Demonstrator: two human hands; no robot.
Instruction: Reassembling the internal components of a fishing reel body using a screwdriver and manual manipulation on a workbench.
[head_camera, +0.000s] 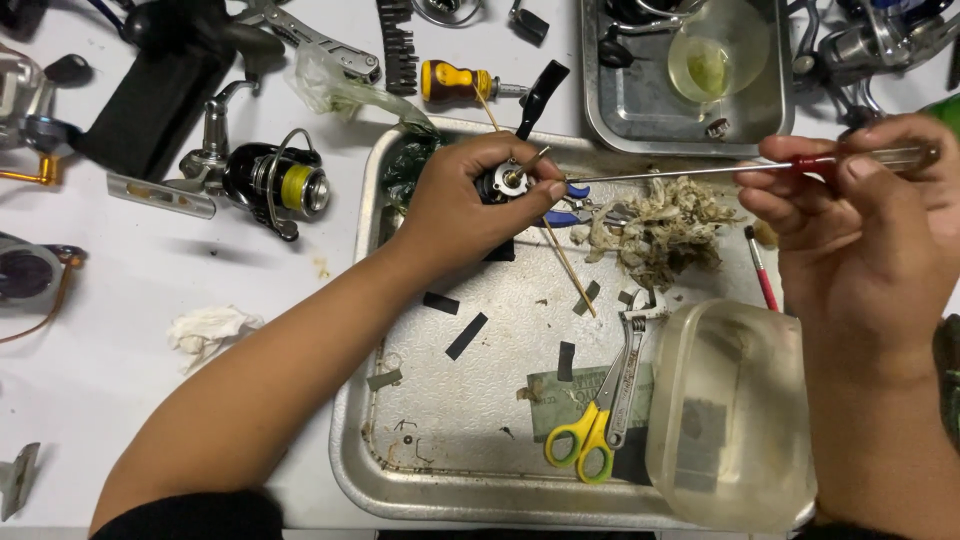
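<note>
The middle of the tray (380, 470) lies mostly bare, with only tape scraps. To its right, scissors (585, 440), a wrench (630, 370) and a plastic tub (735, 415) block the way. The wad of dirty fluff (660, 230) crowds the far side.

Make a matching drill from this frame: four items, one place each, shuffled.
Items:
1. scissors
2. screwdriver
3. spinning reel
4. small part

Places:
A. in the left hand
B. on the white table, left of the tray
C. in the right hand
D. flat in the tray, near its front edge

Pairs: 1-D, 2-C, 3-B, 4-A
</note>
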